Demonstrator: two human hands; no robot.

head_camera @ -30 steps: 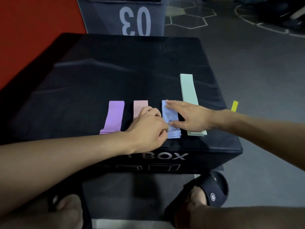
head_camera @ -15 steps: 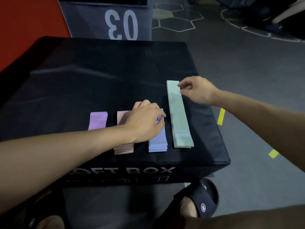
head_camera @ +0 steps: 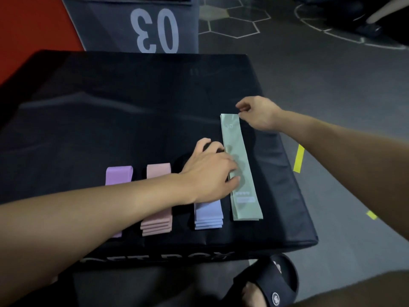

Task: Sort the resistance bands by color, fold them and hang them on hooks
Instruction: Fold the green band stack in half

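Four stacks of resistance bands lie in a row on the black soft box [head_camera: 124, 120]. From left to right: a folded purple stack [head_camera: 118, 175], a folded pink stack [head_camera: 157, 222], a folded blue stack [head_camera: 208, 216], and a long unfolded mint green stack [head_camera: 242, 173]. My left hand [head_camera: 210, 171] reaches across the blue stack, and its fingertips press on the middle of the green bands. My right hand [head_camera: 259, 113] pinches the far right corner of the green bands. My left forearm hides parts of the purple and pink stacks.
The box's right edge is close beside the green bands. Grey gym floor with yellow tape marks [head_camera: 298, 158] lies to the right. A grey box marked 03 [head_camera: 155, 29] stands behind. My foot in a black slide sandal [head_camera: 265, 284] is below the box front.
My left hand slid right from the blue stack onto the middle of the green bands. My right hand went from the blue stack to the far end of the green bands and stayed there.
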